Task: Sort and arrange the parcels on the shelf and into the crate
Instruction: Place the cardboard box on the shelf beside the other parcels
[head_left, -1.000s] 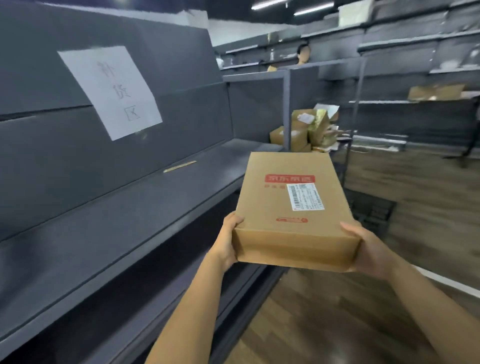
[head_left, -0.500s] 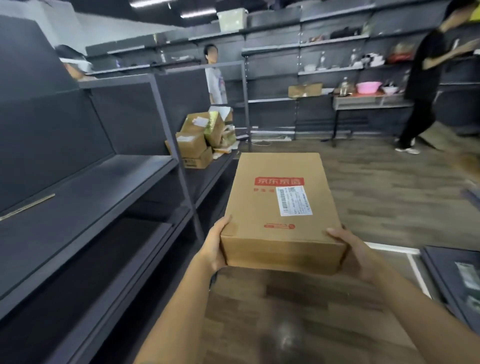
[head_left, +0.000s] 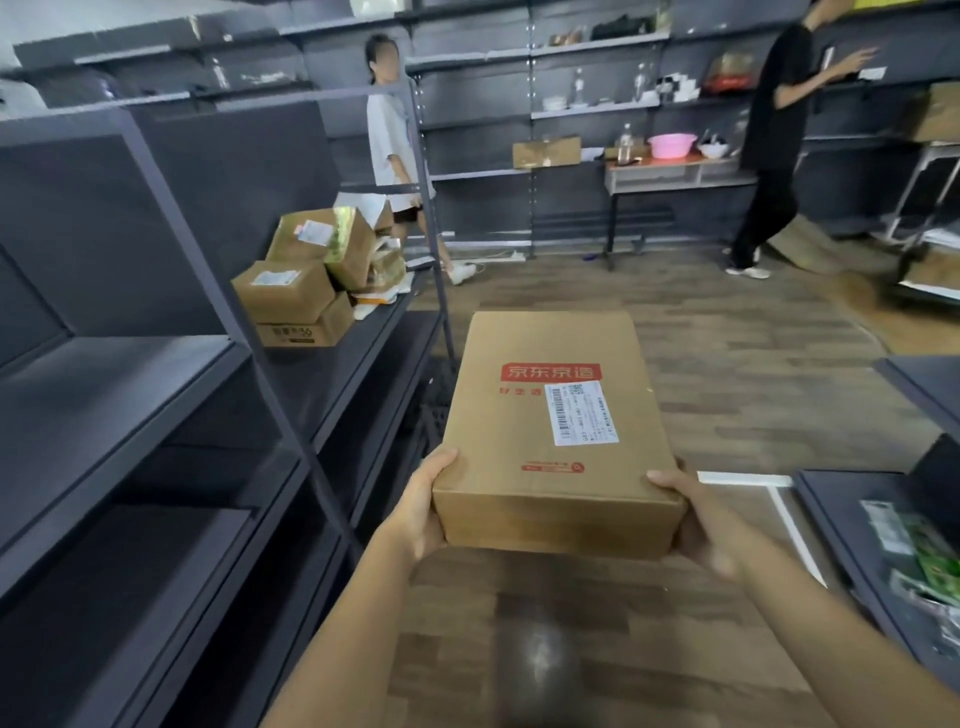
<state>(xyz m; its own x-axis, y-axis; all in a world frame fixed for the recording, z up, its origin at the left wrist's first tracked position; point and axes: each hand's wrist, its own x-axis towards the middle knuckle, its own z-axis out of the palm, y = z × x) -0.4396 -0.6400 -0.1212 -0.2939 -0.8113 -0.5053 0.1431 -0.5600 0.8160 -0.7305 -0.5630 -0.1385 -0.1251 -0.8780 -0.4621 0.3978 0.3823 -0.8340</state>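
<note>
Our left hand (head_left: 415, 514) and right hand (head_left: 701, 525) grip the box (head_left: 556, 431) by its near corners. A thumb lies on the top edge at each side, and the other fingers curl beneath, out of sight. The box hangs level between them, over the floor (head_left: 753, 374). We judge it stiff cardboard, smooth, a little slippery and fairly light, so holding it low at both sides with palms under suits it best. A label (head_left: 582, 413) sits ahead of our right thumb. Left of our fingers runs the shelf (head_left: 130, 374); farther along it, ahead and left, parcels (head_left: 306, 280) are piled.
</note>
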